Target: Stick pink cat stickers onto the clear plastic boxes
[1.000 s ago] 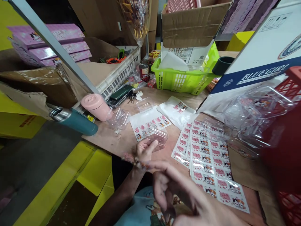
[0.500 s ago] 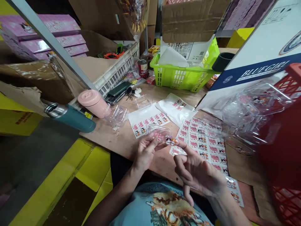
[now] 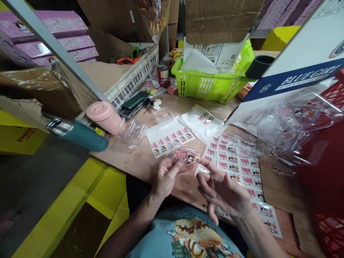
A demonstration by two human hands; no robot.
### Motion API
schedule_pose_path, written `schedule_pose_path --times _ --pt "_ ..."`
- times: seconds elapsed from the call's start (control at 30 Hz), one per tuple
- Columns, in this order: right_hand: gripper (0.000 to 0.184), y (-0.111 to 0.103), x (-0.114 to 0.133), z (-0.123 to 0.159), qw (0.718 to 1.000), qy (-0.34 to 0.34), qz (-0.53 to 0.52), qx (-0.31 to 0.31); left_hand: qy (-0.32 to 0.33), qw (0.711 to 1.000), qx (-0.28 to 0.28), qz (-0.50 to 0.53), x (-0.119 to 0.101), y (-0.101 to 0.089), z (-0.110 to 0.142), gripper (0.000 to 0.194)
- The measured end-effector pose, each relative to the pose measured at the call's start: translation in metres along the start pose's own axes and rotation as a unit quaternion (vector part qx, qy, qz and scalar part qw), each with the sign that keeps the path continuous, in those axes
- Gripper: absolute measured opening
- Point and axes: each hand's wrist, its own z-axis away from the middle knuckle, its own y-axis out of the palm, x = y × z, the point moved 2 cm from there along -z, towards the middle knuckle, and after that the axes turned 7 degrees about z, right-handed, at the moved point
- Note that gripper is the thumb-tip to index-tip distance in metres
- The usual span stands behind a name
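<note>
A: Where is the clear plastic container (image 3: 175,146)?
B: Centre of the frame, the left hand (image 3: 164,176) pinching it in a thumb-and-finger grip
A: And the right hand (image 3: 223,190)?
B: Its grip is spread, index fingertip at the right edge of the printed sticker (image 3: 192,158); sticker sheets (image 3: 245,171) cover the tabletop (image 3: 126,156) right of centre

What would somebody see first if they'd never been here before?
Probably the bright green basket at the back of the table, because its colour jumps out. Then maybe the big white box with a blue band on the right. In the middle, the left hand holds a clear plastic container, with a cat sticker against it.
</note>
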Motion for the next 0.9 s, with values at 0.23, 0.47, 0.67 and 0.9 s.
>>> schedule_pose_path --times 0.23,0.47,0.67,0.9 --pt "0.055 -0.005 -0.0005 -0.0015 1.0 0.004 -0.001 -0.021 -0.004 1.0 -0.01 -0.007 0.0021 -0.0048 0.0001 0.016" --pt "0.055 -0.0064 0.0005 -0.0033 0.999 0.013 0.013 -0.037 -0.007 1.0 -0.002 -0.011 0.0009 -0.0043 -0.0008 0.019" --pt "0.056 -0.0055 0.0008 -0.0046 0.998 0.016 0.023 -0.052 -0.005 1.0 0.006 -0.01 -0.0013 -0.0023 0.0005 0.02" --pt "0.053 -0.0068 0.0017 -0.0057 0.997 0.017 0.042 -0.069 -0.008 1.0 0.009 -0.008 -0.0012 -0.0039 -0.0009 0.02"
